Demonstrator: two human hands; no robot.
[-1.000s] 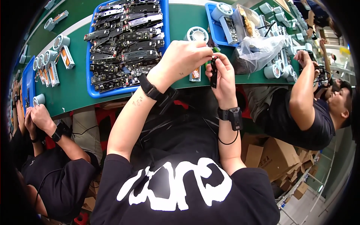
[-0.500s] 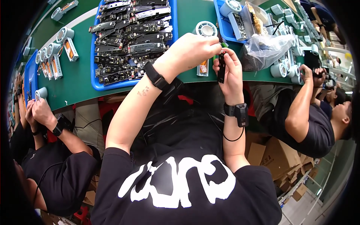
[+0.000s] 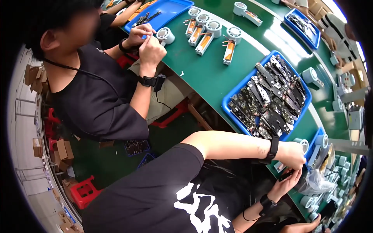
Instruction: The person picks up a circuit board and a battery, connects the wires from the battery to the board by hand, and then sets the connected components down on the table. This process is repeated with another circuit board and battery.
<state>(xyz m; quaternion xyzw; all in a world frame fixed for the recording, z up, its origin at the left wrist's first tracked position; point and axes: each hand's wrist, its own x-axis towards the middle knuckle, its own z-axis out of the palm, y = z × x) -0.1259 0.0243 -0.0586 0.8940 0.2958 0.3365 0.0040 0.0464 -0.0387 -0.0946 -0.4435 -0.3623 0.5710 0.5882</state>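
Observation:
My left hand (image 3: 292, 154) is closed in a pinch, its fingertips against my right hand; what they hold, if anything, is hidden. In my right hand (image 3: 283, 187) is a narrow black circuit board (image 3: 286, 175), gripped between thumb and fingers below the left hand. Just beyond my hands a light-blue round fan head (image 3: 301, 145) shows partly, with its handle part (image 3: 279, 166) peeking out beside my left wrist. A blue tray (image 3: 227, 104) heaped with black circuit boards (image 3: 268, 97) lies left of my hands.
A co-worker (image 3: 97, 85) sits at the left, hands at a fan head (image 3: 165, 35). Several fans with orange batteries (image 3: 204, 42) lie on the green table (image 3: 190, 83). At the right are a clear plastic bag (image 3: 315, 182) and more fan parts. A red stool (image 3: 84, 192) stands on the floor.
The view has swung left, so my hands now appear at the lower right. My two hands stay together at the circuit board, and my right hand still grips it.

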